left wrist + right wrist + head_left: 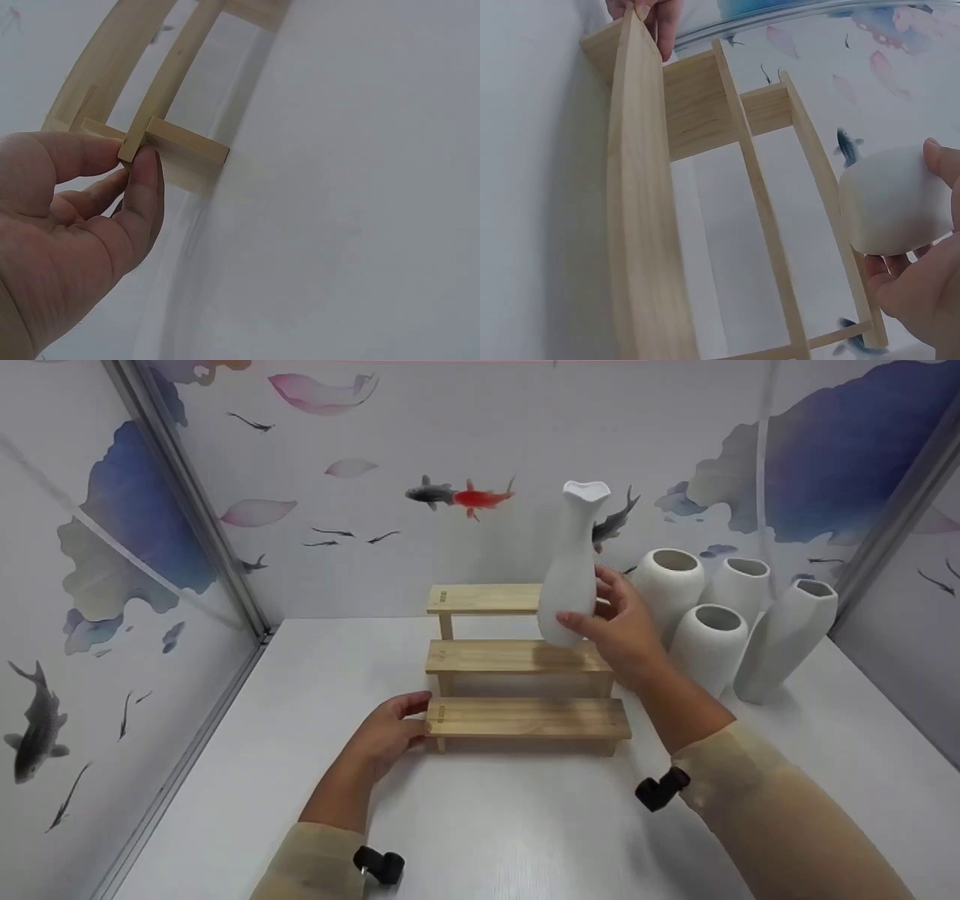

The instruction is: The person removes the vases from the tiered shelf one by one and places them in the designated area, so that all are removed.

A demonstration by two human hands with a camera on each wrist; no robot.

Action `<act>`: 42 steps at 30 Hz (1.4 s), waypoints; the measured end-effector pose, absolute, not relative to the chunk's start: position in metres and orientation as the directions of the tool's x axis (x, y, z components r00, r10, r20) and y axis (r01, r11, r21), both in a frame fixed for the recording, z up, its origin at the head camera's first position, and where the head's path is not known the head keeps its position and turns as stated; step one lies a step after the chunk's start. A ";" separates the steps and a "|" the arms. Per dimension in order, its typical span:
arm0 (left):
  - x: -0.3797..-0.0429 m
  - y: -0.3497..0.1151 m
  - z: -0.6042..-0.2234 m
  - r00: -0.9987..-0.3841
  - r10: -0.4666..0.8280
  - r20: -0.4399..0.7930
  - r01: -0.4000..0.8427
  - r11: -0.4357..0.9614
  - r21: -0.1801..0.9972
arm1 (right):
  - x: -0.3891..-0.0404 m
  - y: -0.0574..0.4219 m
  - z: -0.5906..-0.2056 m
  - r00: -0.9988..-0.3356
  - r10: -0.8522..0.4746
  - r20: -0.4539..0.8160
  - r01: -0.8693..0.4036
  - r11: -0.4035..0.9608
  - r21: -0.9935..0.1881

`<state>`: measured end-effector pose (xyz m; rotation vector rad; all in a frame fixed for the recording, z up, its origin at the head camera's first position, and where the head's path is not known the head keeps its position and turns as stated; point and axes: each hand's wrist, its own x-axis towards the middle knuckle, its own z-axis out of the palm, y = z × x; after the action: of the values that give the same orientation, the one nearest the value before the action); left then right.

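Note:
In the head view my right hand (626,622) grips a white vase (568,585) with a slim neck and wavy rim, thumb in front and fingers behind. The vase is upright in front of the upper steps of a three-step wooden display stand (525,718). Its rounded base (892,202) shows in the right wrist view; whether it touches the stand I cannot tell. My left hand (386,735) pinches the left end of the lowest step, and the left wrist view shows its thumb and fingers around the board's end (139,139).
Right of the stand several other white vases stand close together: a round one (671,585), a short one (709,649) and a tall leaning one (787,641) among them. White walls (375,562) with painted fish and petals enclose the white table (337,660).

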<state>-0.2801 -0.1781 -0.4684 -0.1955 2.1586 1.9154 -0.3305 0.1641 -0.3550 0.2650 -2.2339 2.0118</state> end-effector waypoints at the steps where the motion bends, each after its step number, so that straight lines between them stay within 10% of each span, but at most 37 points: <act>1: -0.280 -0.178 -0.468 -0.960 0.065 -0.272 -0.263 0.128 0.956 | -0.328 0.166 -0.358 -0.977 -0.051 0.205 -0.210 0.100 -0.973; 42: -0.279 -0.177 -0.467 -0.960 0.062 -0.274 -0.266 0.117 0.957 | -0.260 0.229 -0.439 -0.980 -0.128 0.153 -0.151 -0.020 -0.988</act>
<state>-0.2787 -0.1773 -0.4675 -0.2015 2.1487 1.9272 -0.2600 0.2285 -0.4390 0.3115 -2.1870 2.2103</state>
